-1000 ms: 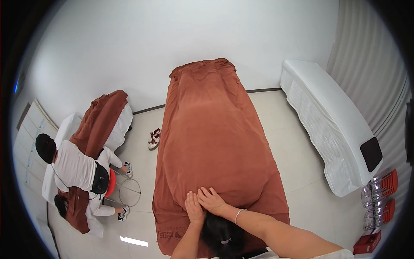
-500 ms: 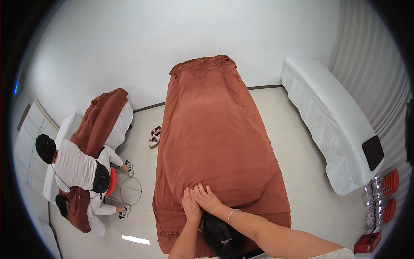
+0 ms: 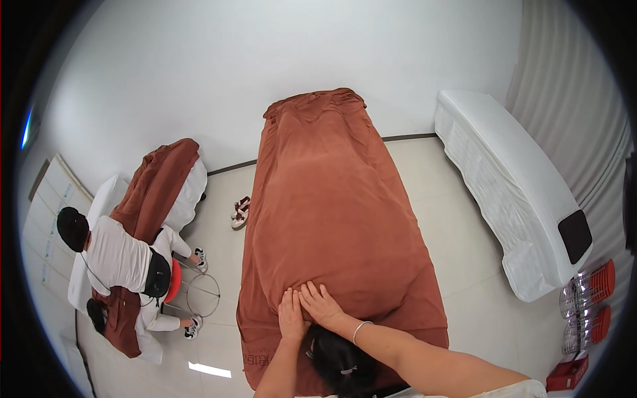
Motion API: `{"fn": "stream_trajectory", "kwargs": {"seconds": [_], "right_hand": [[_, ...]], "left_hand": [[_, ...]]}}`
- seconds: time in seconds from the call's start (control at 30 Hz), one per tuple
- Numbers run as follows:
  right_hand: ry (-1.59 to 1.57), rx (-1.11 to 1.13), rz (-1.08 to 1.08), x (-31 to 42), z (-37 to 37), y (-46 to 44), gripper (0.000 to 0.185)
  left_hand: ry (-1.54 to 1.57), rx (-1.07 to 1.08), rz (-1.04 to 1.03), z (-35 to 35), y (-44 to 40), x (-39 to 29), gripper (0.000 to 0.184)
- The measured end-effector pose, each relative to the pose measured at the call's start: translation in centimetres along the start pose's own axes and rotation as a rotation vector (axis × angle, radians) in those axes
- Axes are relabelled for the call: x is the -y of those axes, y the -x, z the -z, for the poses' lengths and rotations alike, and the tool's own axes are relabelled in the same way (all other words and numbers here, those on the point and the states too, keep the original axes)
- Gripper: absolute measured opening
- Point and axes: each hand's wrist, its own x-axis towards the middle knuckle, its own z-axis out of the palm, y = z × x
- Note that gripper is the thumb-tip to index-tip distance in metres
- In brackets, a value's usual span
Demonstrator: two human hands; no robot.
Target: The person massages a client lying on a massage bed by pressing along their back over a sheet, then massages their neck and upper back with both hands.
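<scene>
A person lies face down under a brown cloth (image 3: 332,199) on the middle bed, dark tied hair (image 3: 342,361) showing at the near end. My left hand (image 3: 292,318) rests on the cloth over the person's upper back, close to the neck on the left side. Right beside it lies my right hand (image 3: 321,306), its fingers stretched out and pointing up-left. The two hands touch or nearly touch at the fingers and thumbs. A bracelet (image 3: 360,330) circles my right wrist. Both palms are down, so their undersides are hidden.
To the left, a co-worker (image 3: 119,255) in white sits on a red stool (image 3: 174,282) over another cloth-covered person. Shoes (image 3: 240,213) stand on the floor by the middle bed. A white-covered bed (image 3: 511,179) is at the right, near stacked red stools (image 3: 600,285) and a red box (image 3: 567,373).
My hands stay at nearly the same place on the cloth, with the left fingers slightly straighter beside the right hand. The whole view has shifted a little.
</scene>
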Motion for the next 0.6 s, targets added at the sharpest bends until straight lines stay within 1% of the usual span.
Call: {"fn": "stream_trajectory", "kwargs": {"seconds": [0.1,0.17,0.23,0.27,0.33,0.43,0.5,0.57,0.6], "right_hand": [[0.069,0.007,-0.024,1.0,-0.8,-0.2,0.049],[0.099,0.007,-0.028,0.7,-0.9,0.1,0.048],[-0.007,0.029,0.021,0.3,-0.6,0.5,0.048],[-0.004,0.028,0.018,0.0,-0.4,0.7,0.048],[-0.121,0.044,0.036,-0.3,0.2,1.2,0.047],[-0.170,0.029,0.012,-0.4,0.5,1.3,0.046],[-0.126,0.020,0.015,-0.5,0.7,1.1,0.047],[-0.087,0.020,0.018,0.0,0.5,1.1,0.048],[-0.013,0.036,-0.015,0.7,0.0,0.7,0.049]], "left_hand": [[-0.002,-0.008,0.017,-0.7,0.1,0.1,0.083],[-0.099,-0.158,0.000,-3.3,0.5,0.7,0.079],[-0.086,-0.162,-0.004,-4.0,1.4,0.6,0.077],[-0.079,-0.169,-0.007,-4.2,1.7,0.8,0.075],[-0.051,-0.150,-0.008,-4.0,2.1,0.4,0.074],[-0.034,-0.103,-0.010,-3.2,2.4,0.1,0.076],[-0.040,-0.078,-0.014,-2.4,2.1,-0.2,0.078],[-0.049,-0.012,0.017,-1.1,1.6,-0.6,0.084],[-0.048,-0.011,0.020,-1.1,1.5,-0.3,0.084]]}}
